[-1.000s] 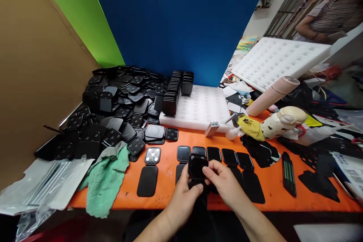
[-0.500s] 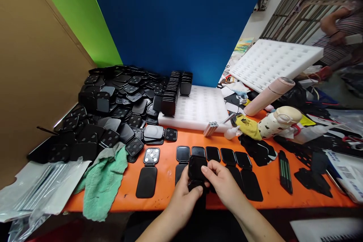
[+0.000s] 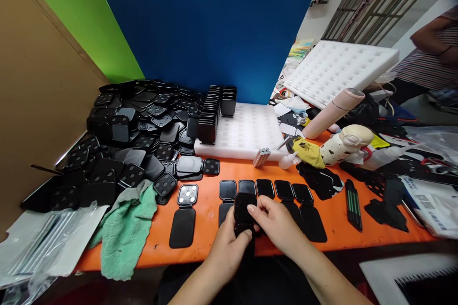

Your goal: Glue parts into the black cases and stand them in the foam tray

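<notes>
Both hands hold one small black hinged case (image 3: 244,210) above the front edge of the orange table (image 3: 211,209). My left hand (image 3: 229,245) grips its lower part, thumb on the front. My right hand (image 3: 277,224) pinches the upper lid from the right, fingers closed on it. Just behind the hands lies a row of several open black cases (image 3: 274,189) flat on the table. One open case with a silver dotted insert (image 3: 187,195) lies to the left.
A large heap of black cases (image 3: 136,138) fills the left. A white foam tray (image 3: 246,136) holds a stacked row of cases. A green cloth (image 3: 125,228), plastic bags (image 3: 43,243), metal rods (image 3: 262,156), a doll-shaped bottle (image 3: 339,145), and a person in stripes (image 3: 429,57) far right.
The view has shifted slightly right and down. Both hands stay on the black case, drawing it a little closer to the table edge. The person at the right has moved farther right.
</notes>
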`<action>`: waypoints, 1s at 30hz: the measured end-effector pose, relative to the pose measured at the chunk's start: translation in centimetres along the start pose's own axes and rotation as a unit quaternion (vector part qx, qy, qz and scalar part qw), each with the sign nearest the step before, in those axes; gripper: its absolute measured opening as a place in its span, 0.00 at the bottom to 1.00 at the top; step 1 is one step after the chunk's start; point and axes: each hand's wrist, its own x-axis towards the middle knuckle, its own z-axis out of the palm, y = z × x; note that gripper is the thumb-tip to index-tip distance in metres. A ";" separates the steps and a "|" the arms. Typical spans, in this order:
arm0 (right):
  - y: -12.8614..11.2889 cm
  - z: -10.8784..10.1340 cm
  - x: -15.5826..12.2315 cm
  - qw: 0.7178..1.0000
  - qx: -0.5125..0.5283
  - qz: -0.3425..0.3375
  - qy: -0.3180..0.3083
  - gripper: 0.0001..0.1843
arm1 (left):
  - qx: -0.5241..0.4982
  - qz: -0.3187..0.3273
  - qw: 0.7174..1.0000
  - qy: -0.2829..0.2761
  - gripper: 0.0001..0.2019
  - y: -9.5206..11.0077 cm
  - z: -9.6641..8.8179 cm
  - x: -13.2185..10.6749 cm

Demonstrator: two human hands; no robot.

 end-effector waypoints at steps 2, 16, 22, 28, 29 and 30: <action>-0.6 -0.5 0.1 0.994 -0.105 -0.019 0.032 0.18 | -0.015 0.008 1.000 0.015 0.18 0.0 0.1 0.0; 0.1 3.2 0.3 0.977 0.206 0.002 0.049 0.20 | -0.041 0.002 0.996 0.079 0.15 0.0 -0.1 1.2; -0.2 3.7 0.4 0.985 0.152 -0.046 0.073 0.18 | 0.058 0.046 0.992 0.104 0.15 0.3 0.0 0.8; -0.2 4.9 0.7 0.985 0.161 -0.057 -0.003 0.16 | 0.064 0.017 0.990 0.121 0.16 -0.9 -2.1 -0.3; -0.2 5.3 0.8 0.985 0.164 -0.056 -0.012 0.15 | 0.076 0.006 0.988 0.137 0.16 -1.2 -2.8 -0.4; -0.1 5.5 0.9 0.985 0.166 -0.054 -0.015 0.15 | 0.096 -0.006 0.983 0.159 0.17 -1.5 -3.6 -0.4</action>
